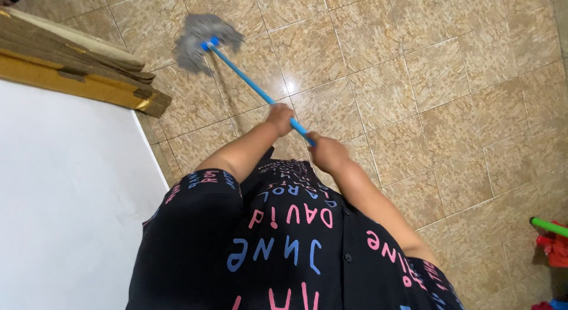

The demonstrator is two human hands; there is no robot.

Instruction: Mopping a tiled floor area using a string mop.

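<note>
I see my left hand (279,117) wrapped tight around the blue mop handle (254,88), higher up the shaft, and my right hand (326,153) clamped on its near end, just beside the left. The handle slants away up-left to the grey mop head (198,40), which lies spread on the tan tiled floor (449,97), near a stack of wooden boards (71,61) beside a white wall (65,197).

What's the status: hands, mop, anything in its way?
Left hand and right hand both shut on mop handle. Mop head down on tiled floor. Wooden boards close to its left; not touching.
</note>
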